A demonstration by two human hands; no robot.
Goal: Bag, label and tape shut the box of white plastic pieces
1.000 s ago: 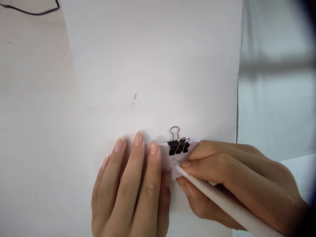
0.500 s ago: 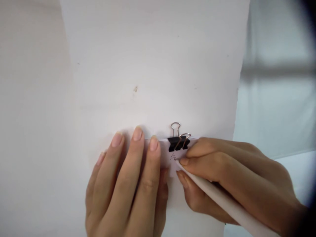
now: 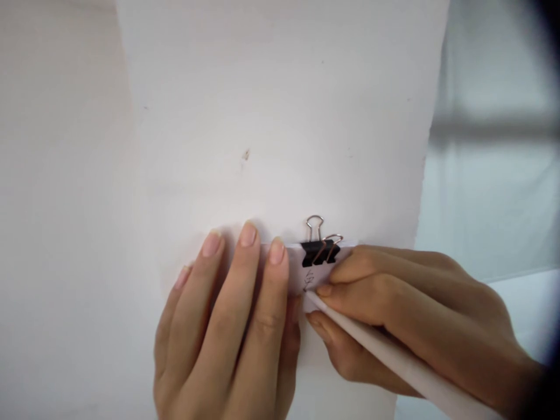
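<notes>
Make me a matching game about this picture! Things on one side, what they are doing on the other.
Things:
1. left hand
2. right hand
3. binder clip
4. pen

States:
A. black with metal loops, clamped on the top edge of the small paper
B. white, its tip on the paper beside small handwriting
C. flat, fingers spread, pressing the paper down
D. curled around the pen

Pairs: 1-C, 2-D, 3-A, 4-B
</notes>
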